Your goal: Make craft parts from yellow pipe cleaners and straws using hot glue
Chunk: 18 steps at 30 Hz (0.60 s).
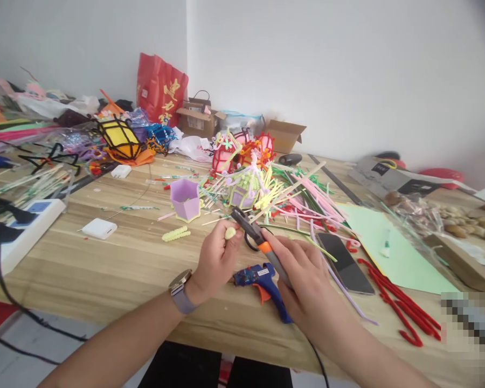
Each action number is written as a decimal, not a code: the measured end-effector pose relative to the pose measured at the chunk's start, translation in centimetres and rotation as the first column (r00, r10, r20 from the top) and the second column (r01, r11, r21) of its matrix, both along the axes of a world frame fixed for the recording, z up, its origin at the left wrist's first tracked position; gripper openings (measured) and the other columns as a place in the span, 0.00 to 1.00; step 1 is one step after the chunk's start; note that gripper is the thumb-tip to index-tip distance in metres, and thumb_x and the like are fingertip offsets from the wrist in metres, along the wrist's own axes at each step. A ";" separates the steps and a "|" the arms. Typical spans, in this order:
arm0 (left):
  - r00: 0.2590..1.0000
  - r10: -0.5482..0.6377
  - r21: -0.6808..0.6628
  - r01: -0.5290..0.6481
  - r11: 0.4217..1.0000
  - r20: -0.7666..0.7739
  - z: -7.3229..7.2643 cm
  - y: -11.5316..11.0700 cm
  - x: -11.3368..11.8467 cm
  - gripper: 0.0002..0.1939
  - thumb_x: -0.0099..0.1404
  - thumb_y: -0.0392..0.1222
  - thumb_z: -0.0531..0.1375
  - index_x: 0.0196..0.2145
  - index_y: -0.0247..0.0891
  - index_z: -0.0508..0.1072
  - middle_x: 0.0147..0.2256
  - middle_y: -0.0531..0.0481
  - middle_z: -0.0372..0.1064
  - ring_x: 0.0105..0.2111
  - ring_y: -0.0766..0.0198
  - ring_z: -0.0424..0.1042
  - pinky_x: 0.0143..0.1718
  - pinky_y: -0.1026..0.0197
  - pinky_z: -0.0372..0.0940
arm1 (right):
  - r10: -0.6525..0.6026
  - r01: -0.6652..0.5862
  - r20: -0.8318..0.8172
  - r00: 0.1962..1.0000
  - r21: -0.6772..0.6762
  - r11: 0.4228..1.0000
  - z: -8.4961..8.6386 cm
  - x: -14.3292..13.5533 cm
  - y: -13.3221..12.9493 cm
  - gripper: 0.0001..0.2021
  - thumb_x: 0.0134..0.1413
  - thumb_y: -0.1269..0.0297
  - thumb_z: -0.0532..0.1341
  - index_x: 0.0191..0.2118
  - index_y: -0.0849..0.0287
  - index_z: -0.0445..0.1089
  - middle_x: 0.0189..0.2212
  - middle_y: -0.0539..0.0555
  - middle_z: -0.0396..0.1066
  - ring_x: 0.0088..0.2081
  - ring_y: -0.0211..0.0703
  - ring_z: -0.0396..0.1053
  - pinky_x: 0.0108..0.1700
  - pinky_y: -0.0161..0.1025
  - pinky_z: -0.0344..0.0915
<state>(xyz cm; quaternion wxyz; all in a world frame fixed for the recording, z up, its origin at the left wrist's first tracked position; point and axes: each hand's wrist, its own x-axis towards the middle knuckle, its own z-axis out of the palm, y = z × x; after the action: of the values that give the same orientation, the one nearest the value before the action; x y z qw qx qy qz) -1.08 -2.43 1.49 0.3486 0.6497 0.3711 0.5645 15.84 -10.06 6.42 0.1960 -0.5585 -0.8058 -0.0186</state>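
Pinched between the thumb and finger of my left hand (pixel 216 258) is a small pale yellow pipe cleaner piece (pixel 229 233), bent or coiled at its end. My right hand (pixel 307 275) is wrapped around grey-and-orange pliers (pixel 270 250), whose dark jaws are right beside my left fingertips. Whether the jaws touch the piece I cannot tell. Below both hands lies a blue glue gun (pixel 256 275) with an orange trigger, partly hidden by my right hand. Left of my hands are short yellow-green pipe cleaner pieces (pixel 175 234) and an open purple hexagonal cup (pixel 185 199).
Pipe cleaner lanterns (pixel 244 191) and a heap of loose pipe cleaners (pixel 315 199) lie beyond my hands. A phone (pixel 345 264), red pipe cleaners (pixel 400 304) and a green sheet (pixel 400 253) are on the right. At left are a power strip (pixel 28 231) and white adapter (pixel 99 228).
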 end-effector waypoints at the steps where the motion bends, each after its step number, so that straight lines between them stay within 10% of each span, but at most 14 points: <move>1: 1.000 -0.001 0.009 0.001 1.000 -0.009 -0.1 -0.1 0.0 0.11 0.69 0.49 0.51 0.35 0.40 0.67 0.26 0.55 0.63 0.26 0.65 0.61 0.30 0.63 0.57 | 0.005 -0.005 0.003 1.000 0.027 1.000 -0.1 0.0 -0.2 0.41 0.52 0.79 0.51 0.69 0.42 0.40 0.55 0.59 0.63 0.56 0.59 0.60 0.52 0.62 0.64; 18: 0.998 -0.006 0.013 0.007 1.000 -0.065 -0.4 -0.4 -0.1 0.09 0.69 0.46 0.51 0.38 0.41 0.67 0.33 0.51 0.71 0.31 0.63 0.68 0.32 0.62 0.59 | 0.076 -0.082 -0.084 0.994 -0.071 0.994 -0.4 0.6 -0.1 0.39 0.52 0.78 0.51 0.68 0.47 0.41 0.53 0.62 0.60 0.53 0.51 0.65 0.50 0.50 0.70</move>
<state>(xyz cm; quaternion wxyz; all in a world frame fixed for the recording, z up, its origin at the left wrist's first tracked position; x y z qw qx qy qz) -1.17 -2.83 1.11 0.3340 0.6712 0.3764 0.5443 16.41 -10.16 5.98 0.2082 -0.5332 -0.8189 0.0416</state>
